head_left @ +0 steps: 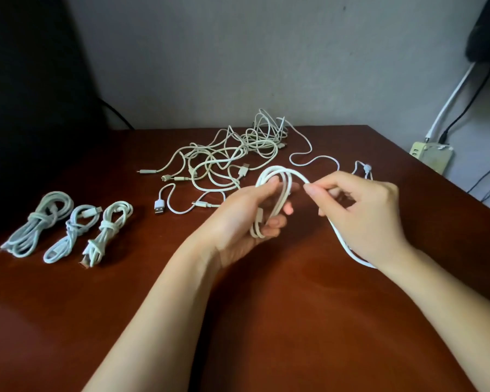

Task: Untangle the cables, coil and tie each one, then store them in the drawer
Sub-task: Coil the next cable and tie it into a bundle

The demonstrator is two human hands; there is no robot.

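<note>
The left hand curled around the partly wound white plastic cable coil. The right hand pinched its loose run beside the coil. A slackened grip could have released the loops.

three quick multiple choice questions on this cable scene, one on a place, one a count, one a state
1. Where do the tied bundles lie?
A) left on the table
B) on the floor
C) in a drawer

2. How many bundles are tied?
A) one
B) three
C) six

3. The white cable in the hands is:
A) knotted off
B) partly coiled
C) lying flat

Answers:
1 A, they sit in a row at the table's left.
2 B, three knotted coils show.
3 B, the left hand holds loops and the right hand pinches the loose tail.
</note>
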